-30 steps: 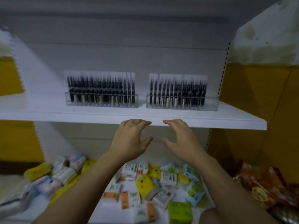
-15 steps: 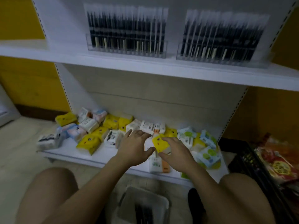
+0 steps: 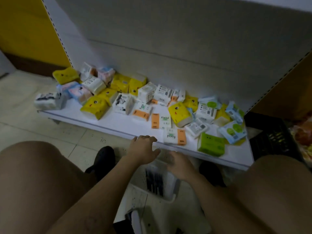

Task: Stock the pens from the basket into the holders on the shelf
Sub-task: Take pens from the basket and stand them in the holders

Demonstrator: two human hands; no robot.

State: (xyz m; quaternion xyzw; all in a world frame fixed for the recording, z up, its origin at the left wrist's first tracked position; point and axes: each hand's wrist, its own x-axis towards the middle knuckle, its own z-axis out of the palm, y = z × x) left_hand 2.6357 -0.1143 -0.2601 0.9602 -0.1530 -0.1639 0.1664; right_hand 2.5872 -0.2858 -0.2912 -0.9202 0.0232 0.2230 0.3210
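A second ago our hands were up at the shelf edge below the holders. Now our gaze and both arms have dropped to the basket (image 3: 170, 182) on the floor between our knees, and the holders are out of view. Our left hand (image 3: 143, 150) hovers over the basket's far-left rim, fingers loosely spread and empty. Our right hand (image 3: 179, 167) hangs over its far edge, blurred but relaxed, apparently holding nothing. The dark pens (image 3: 154, 180) lie inside the basket, just on our side of the right hand. We judge another pick is starting. Tissue packs (image 3: 179, 112) crowd the lower shelf (image 3: 118, 127) beyond the basket.
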